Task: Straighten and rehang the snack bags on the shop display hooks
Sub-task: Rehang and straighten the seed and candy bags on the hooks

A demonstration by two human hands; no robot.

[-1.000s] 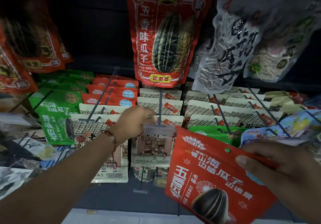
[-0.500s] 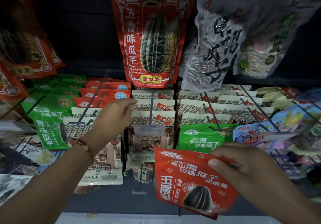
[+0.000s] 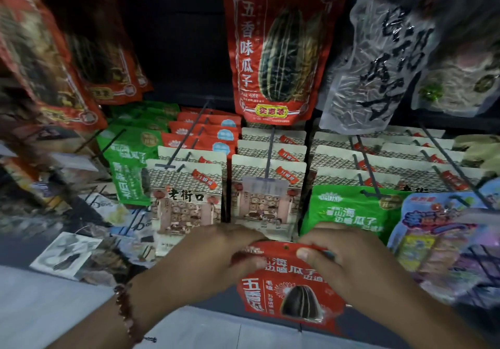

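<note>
The red snack bag [image 3: 289, 292], a flat glossy foil pouch printed with white characters and a striped sunflower seed, is low in the middle of the view, off any hook, held up in front of the display by its top edge. A small round hang hole [image 3: 285, 247] shows in the centre of that top seal. The left hand [image 3: 213, 262] pinches the upper left corner, fingers curled over the seal and thumb on the front; a beaded bracelet [image 3: 127, 310] circles its wrist. The right hand [image 3: 349, 262] pinches the upper right corner the same way, thumb flat on the front face.

Just behind the bag hang rows of beige paper-look pouches [image 3: 266, 186] printed with tiled roofs and a shopfront, threaded on thin dark metal display hooks [image 3: 269, 156]; a translucent plastic price tag [image 3: 264, 185] sits at the tip of the middle hook. A glossy green pouch [image 3: 349, 208] hangs just right of them. Above hangs a tall red bag [image 3: 273, 48] with a large striped seed, and beside it a clear crinkled bag [image 3: 376, 59] showing pale seeds under black brush characters. Small red pouches [image 3: 205, 132] stack on the hook to the upper left
</note>
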